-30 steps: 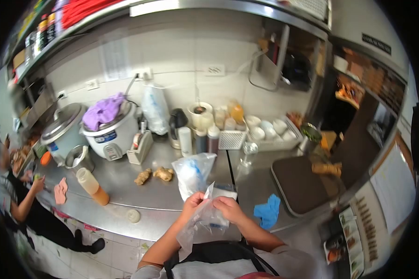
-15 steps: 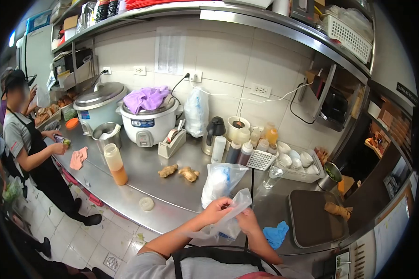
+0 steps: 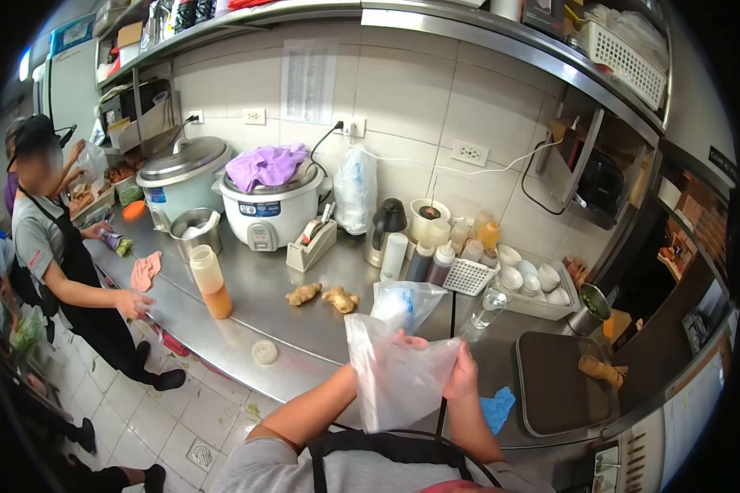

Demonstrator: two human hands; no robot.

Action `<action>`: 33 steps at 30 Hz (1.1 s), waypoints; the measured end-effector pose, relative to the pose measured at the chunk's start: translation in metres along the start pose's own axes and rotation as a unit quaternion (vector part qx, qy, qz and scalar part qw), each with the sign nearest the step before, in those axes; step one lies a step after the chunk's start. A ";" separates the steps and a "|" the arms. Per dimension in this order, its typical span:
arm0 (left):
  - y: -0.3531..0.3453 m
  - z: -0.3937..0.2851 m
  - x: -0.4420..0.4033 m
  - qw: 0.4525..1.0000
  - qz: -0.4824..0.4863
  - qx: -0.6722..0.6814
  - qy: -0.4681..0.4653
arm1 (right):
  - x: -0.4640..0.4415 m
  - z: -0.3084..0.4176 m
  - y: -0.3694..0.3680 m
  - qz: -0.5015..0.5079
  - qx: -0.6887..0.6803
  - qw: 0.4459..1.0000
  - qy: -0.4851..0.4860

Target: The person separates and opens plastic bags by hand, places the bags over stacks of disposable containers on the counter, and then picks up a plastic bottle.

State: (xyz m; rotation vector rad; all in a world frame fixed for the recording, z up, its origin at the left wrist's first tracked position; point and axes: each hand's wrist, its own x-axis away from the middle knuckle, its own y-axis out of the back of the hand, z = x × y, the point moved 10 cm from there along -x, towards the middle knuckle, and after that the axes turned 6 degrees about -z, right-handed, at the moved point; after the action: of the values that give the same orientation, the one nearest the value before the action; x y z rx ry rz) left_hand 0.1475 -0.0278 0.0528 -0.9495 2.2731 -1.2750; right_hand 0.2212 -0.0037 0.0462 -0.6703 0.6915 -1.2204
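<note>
A clear plastic bag (image 3: 403,382) hangs spread out between my two hands, above the counter's front edge. My right hand (image 3: 462,374) pinches its right side, thumb along the edge. Most of my left hand (image 3: 412,338) is behind the translucent film; only some fingertips show over the top, and it appears to grip the bag. Just beyond, a pack of plastic bags (image 3: 407,304) lies on the steel counter. Two pieces of ginger root, one of them this knobbly piece (image 3: 340,299), sit to the left of the pack.
A squeeze bottle of orange sauce (image 3: 214,287), a round lid (image 3: 265,352) and a tape dispenser (image 3: 312,246) stand leftward. Rice cookers (image 3: 263,218) line the wall. Rightward are a blue cloth (image 3: 497,408), a brown tray (image 3: 566,394) and a glass jar (image 3: 489,306). A co-worker (image 3: 45,238) stands left.
The bunched plastic bag has been raised and spread open, now covering most of my left hand. My right hand has moved up and right. The co-worker has put down a purple-green bundle and reached forward.
</note>
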 end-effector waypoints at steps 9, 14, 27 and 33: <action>-0.029 -0.092 -0.010 0.978 0.000 -0.135 -0.158 | -0.068 0.025 -0.034 0.046 0.244 0.969 -0.018; 0.020 -0.103 -0.039 0.985 0.057 -0.076 -0.144 | -0.126 0.008 -0.020 -0.018 0.419 0.907 -0.035; 0.084 -0.083 -0.036 0.979 -0.094 0.080 -0.160 | -0.151 -0.039 0.031 -0.091 0.458 0.873 -0.140; 0.134 -0.047 -0.031 0.966 -0.164 0.148 -0.135 | -0.132 -0.066 0.060 -0.081 0.494 0.841 -0.204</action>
State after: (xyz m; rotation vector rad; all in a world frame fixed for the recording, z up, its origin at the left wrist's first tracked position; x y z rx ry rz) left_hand 0.0908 0.0712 -0.0365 -1.3297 1.7097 -1.4610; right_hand 0.1790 0.1319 -0.0264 -0.0866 -0.3898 -1.3306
